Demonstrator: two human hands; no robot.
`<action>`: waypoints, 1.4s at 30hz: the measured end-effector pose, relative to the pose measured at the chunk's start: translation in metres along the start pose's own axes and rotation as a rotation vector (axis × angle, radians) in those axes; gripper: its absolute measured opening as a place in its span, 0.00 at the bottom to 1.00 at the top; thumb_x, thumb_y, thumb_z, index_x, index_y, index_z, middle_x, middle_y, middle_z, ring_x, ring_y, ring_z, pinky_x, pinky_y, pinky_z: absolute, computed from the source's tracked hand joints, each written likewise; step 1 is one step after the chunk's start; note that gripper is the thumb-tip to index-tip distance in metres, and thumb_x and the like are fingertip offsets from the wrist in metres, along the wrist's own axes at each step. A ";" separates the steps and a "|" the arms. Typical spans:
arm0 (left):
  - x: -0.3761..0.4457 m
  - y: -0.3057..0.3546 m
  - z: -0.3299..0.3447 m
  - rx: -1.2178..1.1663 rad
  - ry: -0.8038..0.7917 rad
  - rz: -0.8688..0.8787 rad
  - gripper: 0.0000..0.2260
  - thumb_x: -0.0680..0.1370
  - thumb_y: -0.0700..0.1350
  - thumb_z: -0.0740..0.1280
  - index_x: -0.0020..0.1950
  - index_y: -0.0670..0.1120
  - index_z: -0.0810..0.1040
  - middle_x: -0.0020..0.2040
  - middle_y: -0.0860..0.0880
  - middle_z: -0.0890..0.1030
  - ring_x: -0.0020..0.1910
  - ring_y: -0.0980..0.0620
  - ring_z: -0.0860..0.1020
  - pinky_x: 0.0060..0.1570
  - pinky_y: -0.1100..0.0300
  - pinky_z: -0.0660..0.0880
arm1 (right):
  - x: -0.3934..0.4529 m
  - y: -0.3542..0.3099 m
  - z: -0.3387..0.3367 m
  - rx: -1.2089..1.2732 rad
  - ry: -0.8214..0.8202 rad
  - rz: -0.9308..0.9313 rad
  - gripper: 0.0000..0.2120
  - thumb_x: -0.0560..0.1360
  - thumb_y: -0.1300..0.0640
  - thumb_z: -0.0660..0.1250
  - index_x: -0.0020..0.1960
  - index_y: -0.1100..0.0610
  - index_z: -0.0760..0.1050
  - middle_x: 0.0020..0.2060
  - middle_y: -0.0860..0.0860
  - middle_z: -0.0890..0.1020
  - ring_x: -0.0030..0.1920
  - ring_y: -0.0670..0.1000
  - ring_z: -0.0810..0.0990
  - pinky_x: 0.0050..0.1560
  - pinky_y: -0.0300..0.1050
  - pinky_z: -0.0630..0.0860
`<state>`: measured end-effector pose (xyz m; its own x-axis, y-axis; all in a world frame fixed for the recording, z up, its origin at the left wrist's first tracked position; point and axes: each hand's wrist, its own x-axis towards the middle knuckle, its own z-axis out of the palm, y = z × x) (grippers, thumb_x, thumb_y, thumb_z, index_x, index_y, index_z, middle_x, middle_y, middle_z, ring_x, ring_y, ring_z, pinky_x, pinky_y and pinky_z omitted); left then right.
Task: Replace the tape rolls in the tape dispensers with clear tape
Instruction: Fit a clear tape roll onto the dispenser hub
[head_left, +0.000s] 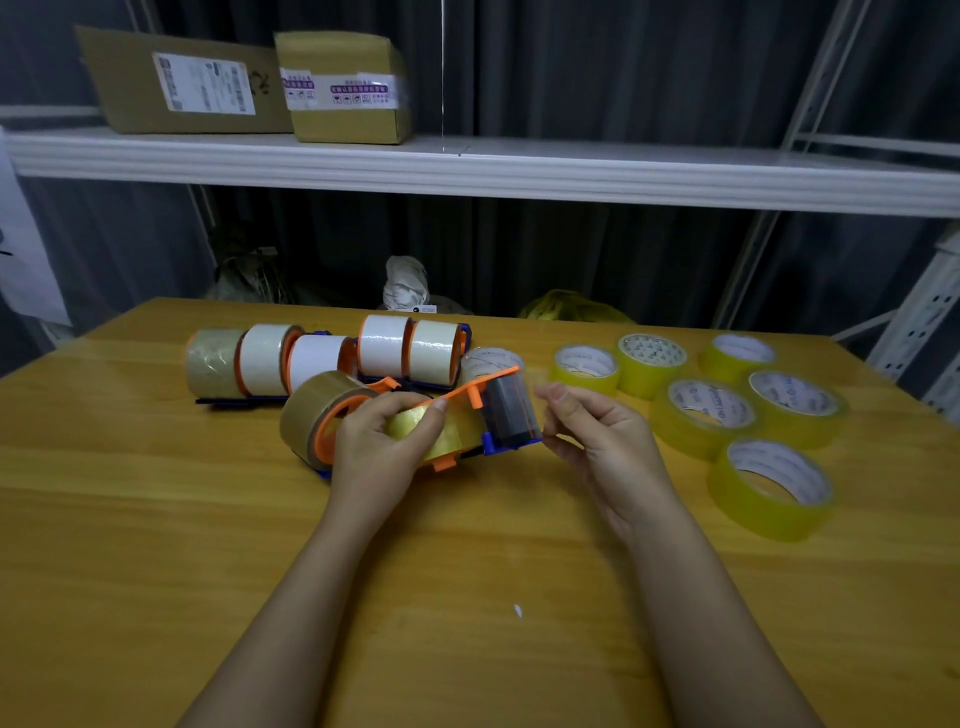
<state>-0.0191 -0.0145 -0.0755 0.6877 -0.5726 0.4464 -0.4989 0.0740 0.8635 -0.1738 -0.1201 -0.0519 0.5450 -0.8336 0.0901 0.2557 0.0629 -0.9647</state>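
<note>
Left hand (382, 441): fingers curled round the orange dispenser (415, 421), held just above the table (156, 519).
Right hand (597, 441): fingertips pinch near its dark end, probably a tape end.
Progress: early; dispensers behind (322, 358) hold white and brown rolls, 6 clear rolls (696, 410) wait at right.
Room: wooden table, shelf (519, 166) with 2 boxes (343, 88), dark curtain.

table (156, 519): smooth varnished wood | dispenser (498, 410): orange plastic, glossy | clear tape rolls (696, 415): shiny film, probably cardboard cores
</note>
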 end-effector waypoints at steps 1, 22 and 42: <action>0.000 0.000 0.000 -0.003 -0.003 -0.001 0.06 0.75 0.48 0.70 0.42 0.59 0.78 0.40 0.64 0.79 0.44 0.69 0.74 0.42 0.60 0.73 | 0.000 0.000 0.000 -0.012 0.002 -0.002 0.16 0.65 0.48 0.69 0.48 0.56 0.82 0.31 0.44 0.79 0.35 0.43 0.76 0.40 0.37 0.77; -0.004 0.009 0.001 -0.059 0.010 -0.021 0.07 0.75 0.46 0.70 0.41 0.57 0.79 0.36 0.64 0.79 0.42 0.70 0.75 0.36 0.76 0.70 | 0.002 0.010 0.003 -0.173 -0.010 -0.212 0.08 0.77 0.60 0.65 0.43 0.53 0.83 0.35 0.45 0.85 0.42 0.44 0.82 0.49 0.42 0.80; -0.004 0.016 0.005 -0.221 0.040 -0.125 0.06 0.77 0.47 0.68 0.40 0.53 0.80 0.35 0.63 0.81 0.36 0.66 0.77 0.34 0.72 0.72 | 0.002 0.015 0.009 -0.149 -0.088 -0.321 0.10 0.79 0.59 0.62 0.49 0.50 0.82 0.46 0.47 0.86 0.52 0.47 0.83 0.53 0.42 0.79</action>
<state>-0.0321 -0.0148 -0.0648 0.7590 -0.5563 0.3383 -0.2843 0.1842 0.9409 -0.1614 -0.1155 -0.0642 0.5245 -0.7468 0.4088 0.3093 -0.2802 -0.9087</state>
